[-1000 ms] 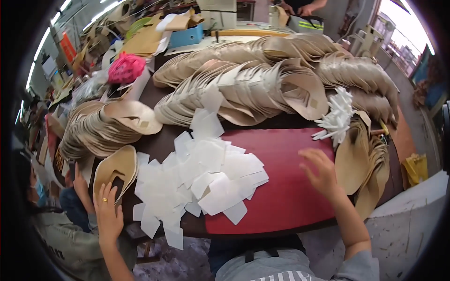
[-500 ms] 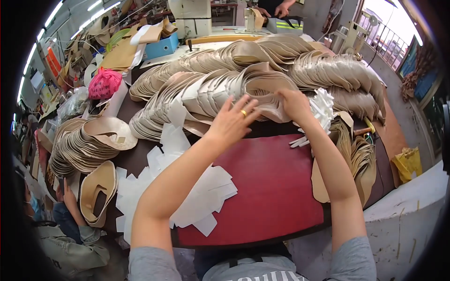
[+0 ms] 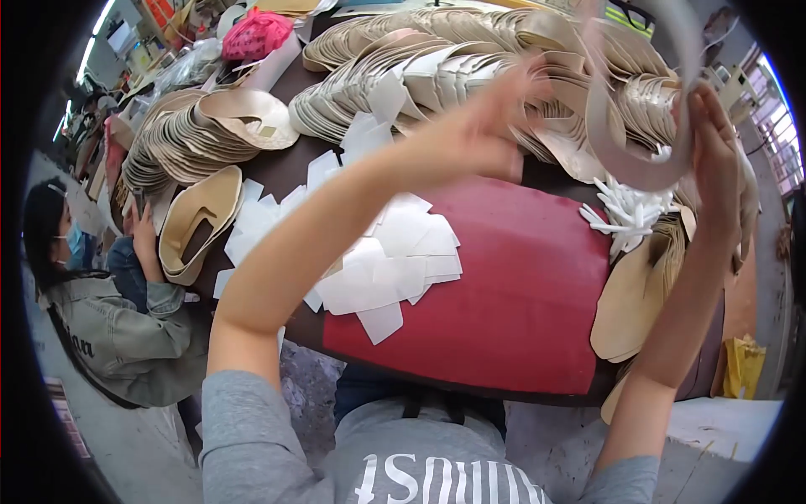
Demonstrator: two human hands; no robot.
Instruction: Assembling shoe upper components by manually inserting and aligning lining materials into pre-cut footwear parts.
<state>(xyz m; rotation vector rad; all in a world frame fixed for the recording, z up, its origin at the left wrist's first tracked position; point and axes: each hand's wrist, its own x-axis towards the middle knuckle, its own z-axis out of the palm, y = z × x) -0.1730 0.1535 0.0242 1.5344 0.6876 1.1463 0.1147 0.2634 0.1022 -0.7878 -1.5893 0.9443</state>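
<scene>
My right hand (image 3: 715, 155) is raised at the right, its fingers closed on the edge of a curved pale beige shoe upper (image 3: 651, 175). This piece hangs as a U-shaped loop, blurred by motion. My left hand (image 3: 491, 126) is over the near row of nested shoe uppers (image 3: 453, 76); its fingers are smeared but look stretched, with the thumb apart, and nothing shows in them. Below the hands lies a dark red mat (image 3: 495, 286). White cut sheets (image 3: 378, 281) overlap its left side, under my left forearm. Small white strips (image 3: 630, 214) are heaped near its far right corner.
More nested uppers (image 3: 197, 139) stand at the left, beside a single upper (image 3: 197, 223). Flat beige pieces (image 3: 630, 294) lie under my right forearm. A pink bag (image 3: 256, 34) sits at the back left. A masked person (image 3: 126, 311) sits at the left, hand near the table.
My right hand has lifted an upper off the near row and swung it up and right. My left hand has moved right and up, now blurred. The whole view has shifted.
</scene>
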